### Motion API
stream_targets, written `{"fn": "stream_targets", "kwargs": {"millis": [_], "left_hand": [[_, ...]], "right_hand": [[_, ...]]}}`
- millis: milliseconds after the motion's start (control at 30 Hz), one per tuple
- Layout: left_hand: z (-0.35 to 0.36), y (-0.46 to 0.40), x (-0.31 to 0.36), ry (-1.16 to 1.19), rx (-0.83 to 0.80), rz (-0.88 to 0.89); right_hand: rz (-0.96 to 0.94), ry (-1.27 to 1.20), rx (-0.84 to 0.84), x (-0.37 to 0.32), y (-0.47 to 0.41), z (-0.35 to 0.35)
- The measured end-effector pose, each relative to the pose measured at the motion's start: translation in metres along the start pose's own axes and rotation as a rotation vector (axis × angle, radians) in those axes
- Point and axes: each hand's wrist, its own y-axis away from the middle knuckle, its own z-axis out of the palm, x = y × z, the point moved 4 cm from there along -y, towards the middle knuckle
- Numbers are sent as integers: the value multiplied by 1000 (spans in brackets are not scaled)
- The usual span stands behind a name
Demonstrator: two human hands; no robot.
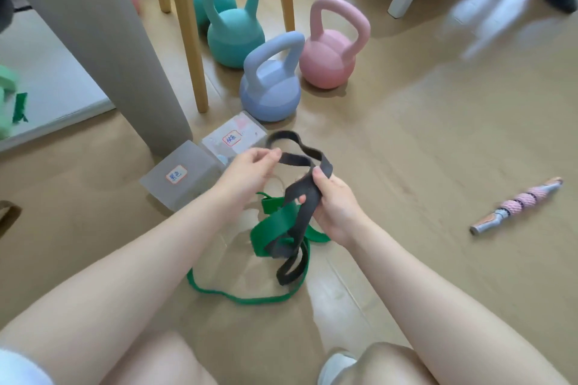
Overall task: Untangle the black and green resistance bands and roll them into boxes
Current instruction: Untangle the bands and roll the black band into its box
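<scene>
Both hands lift the black band (300, 184), left fingers (272, 155) pinching its loop, right fingers (319, 173) clamped mid-strap. Best draw it slowly up off the green band (275, 228).

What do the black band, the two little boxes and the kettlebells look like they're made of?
Black band: flat, matte, limp loops, likely rubber or latex.
Boxes: frosted translucent walls, probably plastic.
Kettlebells: smooth matte pastel skin with soft highlights, seemingly a vinyl or rubber coating; the core is hidden.

A home workout corner: pastel kettlebells (331, 47) line the wood floor (438, 134) by chair legs (190, 31), a massage roller (516, 205) nearby
</scene>
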Motion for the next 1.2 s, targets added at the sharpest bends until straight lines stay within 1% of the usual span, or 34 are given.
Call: {"fn": "stream_targets", "kwargs": {"millis": [33,100,200,267,333,400,467,567,633,700,767,800,867,967,1033,1067,1167,1200], "left_hand": [[2,3,-17,-136,-42,-23],[6,9,-42,-258,-155,-33],[7,15,-58,-352,-316,-18],[6,13,-63,-441,-346,0],[3,12,-63,-419,-257,6],[3,13,-58,-269,-154,-21],[10,16,-53,-80,-160,-90],[21,18,-45,3,-194,-94],[22,18,-43,46,-122,-76],[16,13,-47,97,-6,-109],[7,10,-53,151,77,-153],[2,8,-55,164,109,-161],[-12,5,-55,172,172,-154],[-33,2,-55,141,231,-77],[-46,0,-60,130,261,-40],[-52,0,-62,131,282,-25],[-74,-3,-73,83,408,33],[-81,-3,-78,48,445,54]], "right_hand": [[-14,-81,45,-6,-1,0],[-32,-156,121,-15,-3,-2],[-35,-116,164,-22,-2,-7],[-46,-92,193,-29,0,-12],[-52,-28,222,-35,1,-17],[-11,99,237,-40,2,-19],[64,281,226,-39,3,-18],[139,597,168,-36,7,-9],[155,804,149,-36,11,-6],[141,840,183,-36,11,-12],[100,816,262,-33,9,-25],[70,858,307,-30,7,-34],[8,1007,356,-21,1,-53],[-38,1243,352,-1,-7,-83],[50,1381,346,22,-12,-107],[125,1456,335,35,-13,-118],[364,1739,259,64,-10,-138],[417,1841,227,70,-8,-141]]}}
